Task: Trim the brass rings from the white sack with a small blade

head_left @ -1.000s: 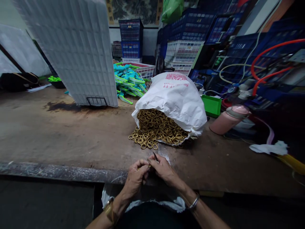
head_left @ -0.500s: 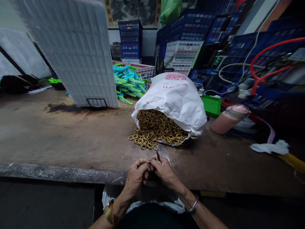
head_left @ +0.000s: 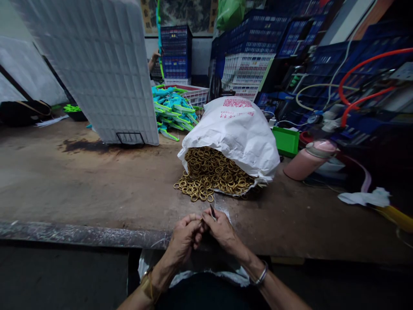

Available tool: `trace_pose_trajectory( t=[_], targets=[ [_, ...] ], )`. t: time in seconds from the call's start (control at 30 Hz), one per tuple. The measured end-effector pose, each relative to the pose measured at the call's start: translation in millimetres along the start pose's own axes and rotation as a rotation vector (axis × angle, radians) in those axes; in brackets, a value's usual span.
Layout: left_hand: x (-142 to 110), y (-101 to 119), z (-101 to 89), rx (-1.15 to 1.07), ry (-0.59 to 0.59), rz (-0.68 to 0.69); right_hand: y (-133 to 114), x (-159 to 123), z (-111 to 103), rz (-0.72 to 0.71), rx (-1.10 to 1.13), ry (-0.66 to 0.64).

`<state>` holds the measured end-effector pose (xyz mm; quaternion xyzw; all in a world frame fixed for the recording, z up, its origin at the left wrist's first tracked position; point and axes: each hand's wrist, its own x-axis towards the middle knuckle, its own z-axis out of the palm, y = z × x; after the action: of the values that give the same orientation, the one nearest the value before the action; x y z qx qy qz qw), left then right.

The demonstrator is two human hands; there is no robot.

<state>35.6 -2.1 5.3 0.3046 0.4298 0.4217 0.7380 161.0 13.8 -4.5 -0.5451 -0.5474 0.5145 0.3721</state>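
Gold-coloured piece (head_left: 201, 220) pinched by left hand (head_left: 185, 237), dark pointed blade (head_left: 212, 211) held by right hand (head_left: 222, 231); brass-coloured rings (head_left: 219, 170) seemingly left, done count unclear.

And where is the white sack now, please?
In the head view, the white sack lies on the table just right of centre, with the pink bottle to its right.
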Motion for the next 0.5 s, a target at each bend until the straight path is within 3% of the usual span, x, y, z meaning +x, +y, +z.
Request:
trace_pose_trajectory(
  t=[0.13,0.3,0.4,0.5],
  targets=[
    [3.6,-6.8,-4.7,0.129,0.027,0.04,1.8,-0.4,-0.5,0.019,0.072,-0.042],
    [1.8,-6.3,-3.4,0.107,0.022,0.029,-1.2,-0.7,-1.4,0.014,0.053,-0.078],
    [-0.2,-4.6,-1.1,0.059,0.042,0.011,-3.6,-0.2,-3.9,-0.017,-0.085,-0.02],
    [-0.4,-5.2,-1.3,0.029,0.089,0.016,-1.8,-1.8,-6.8,-0.117,-0.399,0.077]
  ],
)
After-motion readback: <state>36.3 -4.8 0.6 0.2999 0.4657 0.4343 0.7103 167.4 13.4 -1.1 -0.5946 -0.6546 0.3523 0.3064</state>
